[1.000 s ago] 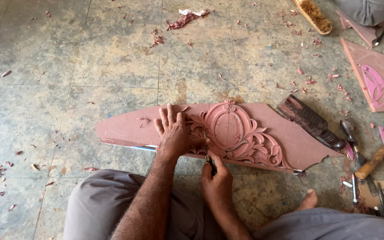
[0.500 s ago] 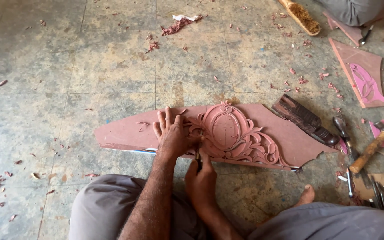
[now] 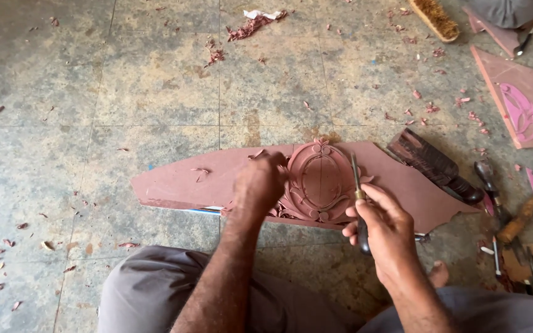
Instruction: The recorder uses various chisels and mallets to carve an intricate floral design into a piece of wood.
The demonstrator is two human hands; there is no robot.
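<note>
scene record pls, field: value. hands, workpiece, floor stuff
left hand: resting on the carved panel, blurred
right hand: gripping a chisel, blade on the carving
workpiece: reddish carved panel flat on the floor, oval medallion with scrollwork at centre
floor: worn tiles, scattered wood chips
right side: mallet, dark carved block, another marked board, brush

Reddish carved panel (image 3: 303, 182) flat on floor; chisel (image 3: 358, 203) approx. upright.

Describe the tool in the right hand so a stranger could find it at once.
Start at the long reddish carved panel on the tiled floor. Over its oval ornament, the right hand grips a slim chisel. Unlike the tools lying loose to the right, it is held.
</note>
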